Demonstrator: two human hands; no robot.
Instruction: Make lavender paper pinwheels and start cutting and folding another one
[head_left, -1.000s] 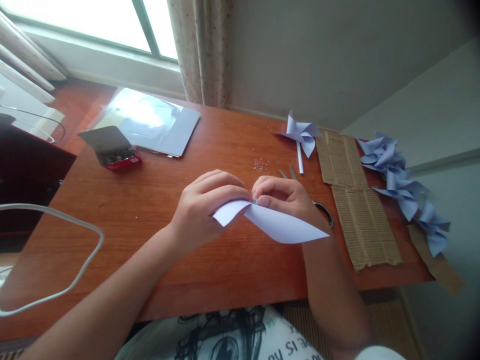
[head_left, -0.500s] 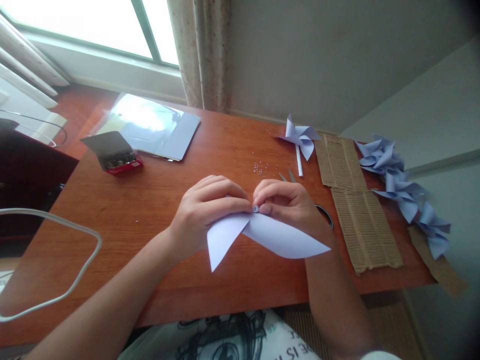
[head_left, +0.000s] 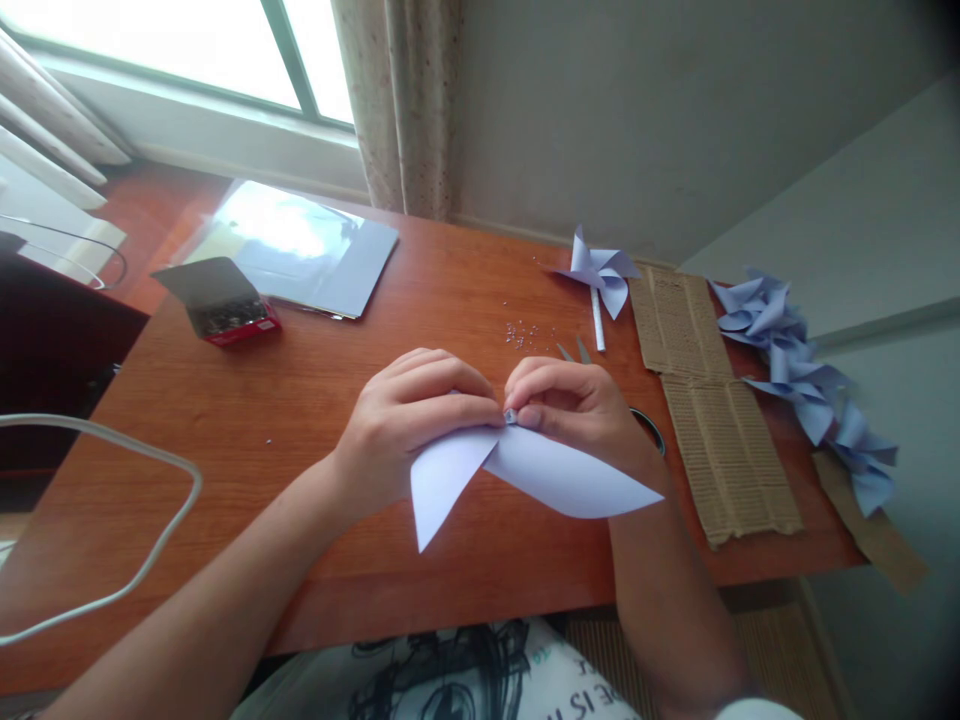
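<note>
A pale paper pinwheel (head_left: 566, 478) is held up over the desk, two of its pointed blades spreading toward me. My left hand (head_left: 420, 420) is closed on its folded paper from the left, fingers bent over the top edge. From the other side, my right hand (head_left: 574, 400) pinches at the pinwheel's centre with thumb and fingertips. Between the fingertips shows a small, greyish rolled end (head_left: 511, 416); what it is made of I cannot tell. The far blades are hidden behind my hands.
Scissors (head_left: 648, 430) lie partly under my right hand. Beyond are tiny scraps (head_left: 519, 334) and a pinwheel on a paper stick (head_left: 598, 275). Corrugated cardboard (head_left: 720, 440) and several pinwheels (head_left: 802, 385) are at right. An open red box (head_left: 238, 328), plastic-covered sheets (head_left: 352, 262) and a white cable (head_left: 169, 535) are at left.
Both hands keep their hold on the pinwheel with barely any movement. The left blade's tip has dipped slightly, and the view has shifted a little.
</note>
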